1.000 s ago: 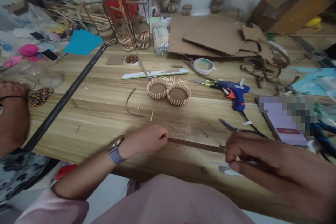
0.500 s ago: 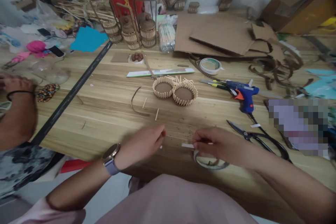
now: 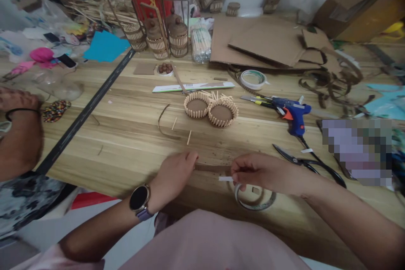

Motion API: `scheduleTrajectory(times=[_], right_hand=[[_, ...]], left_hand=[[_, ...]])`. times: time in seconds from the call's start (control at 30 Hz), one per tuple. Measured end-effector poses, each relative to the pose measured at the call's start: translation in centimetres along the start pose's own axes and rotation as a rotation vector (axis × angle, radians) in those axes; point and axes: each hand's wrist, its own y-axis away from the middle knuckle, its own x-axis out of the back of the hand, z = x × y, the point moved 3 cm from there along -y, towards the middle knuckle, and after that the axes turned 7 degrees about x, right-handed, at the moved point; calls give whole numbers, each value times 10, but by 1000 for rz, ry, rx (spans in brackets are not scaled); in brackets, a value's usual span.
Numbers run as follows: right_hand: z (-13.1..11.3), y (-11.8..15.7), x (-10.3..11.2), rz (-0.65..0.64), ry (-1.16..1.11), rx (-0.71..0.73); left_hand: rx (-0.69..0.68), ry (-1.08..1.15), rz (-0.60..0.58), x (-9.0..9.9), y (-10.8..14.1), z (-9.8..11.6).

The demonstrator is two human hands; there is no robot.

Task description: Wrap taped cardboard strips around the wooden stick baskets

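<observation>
My left hand [image 3: 177, 173], with a watch on its wrist, has its fingers closed on one end of a thin brown cardboard strip [image 3: 211, 168]. The strip runs across to my right hand [image 3: 256, 169], whose fingers are pinched together. A short white piece of tape [image 3: 225, 179] sticks out from those fingers. Just below them is a roll of tape [image 3: 257, 208], touching or held by the fingertips; I cannot tell which. Beyond my hands stand two round cardboard trays ringed with short sticks, a left one [image 3: 196, 107] and a right one [image 3: 222, 114].
A blue glue gun [image 3: 295, 114], black scissors [image 3: 308, 163] and a utility knife [image 3: 259, 100] lie to the right. Cardboard sheets [image 3: 262, 38] and finished small baskets [image 3: 179, 40] stand at the back. Another person's arm [image 3: 22, 135] rests at the left.
The brown strip now shows stretched between my hands. My left hand has turned and shifted slightly, its watch face now toward me. The tape roll shows more fully below my right hand.
</observation>
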Motion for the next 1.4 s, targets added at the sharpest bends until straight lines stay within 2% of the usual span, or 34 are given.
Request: scheduleTrajectory(times=[0.1, 0.2, 0.37, 0.43, 0.5, 0.6, 0.7, 0.87, 1.0, 1.23, 1.4], right_hand=[[7, -8, 3, -5, -15, 15], [15, -13, 7, 20, -62, -19], [13, -11, 6, 22, -131, -170], [9, -11, 4, 23, -140, -194], [7, -11, 1, 36, -146, -209], [8, -11, -4, 54, -151, -229], [6, -9, -7, 49, -154, -248], [-6, -11, -2, 65, -38, -187], [-8, -27, 4, 81, 117, -127], [-4, -48, 3, 64, 230, -111], [-6, -50, 1, 66, 269, -131]], left_hand=[[-9, -29, 11, -3, 1, -2], [-63, -60, 77, -7, 1, -4], [-144, -146, 278, -7, 1, -5], [-160, -153, 382, -5, 4, -1], [-242, -121, 447, -5, 8, 7], [-421, -82, 415, -13, 15, 20], [-499, -100, 363, -23, 18, 25], [-520, -90, 369, -28, 20, 22], [-530, -61, 385, -27, 22, 19], [-547, -34, 493, -30, 25, 17], [-528, 3, 443, -27, 25, 17]])
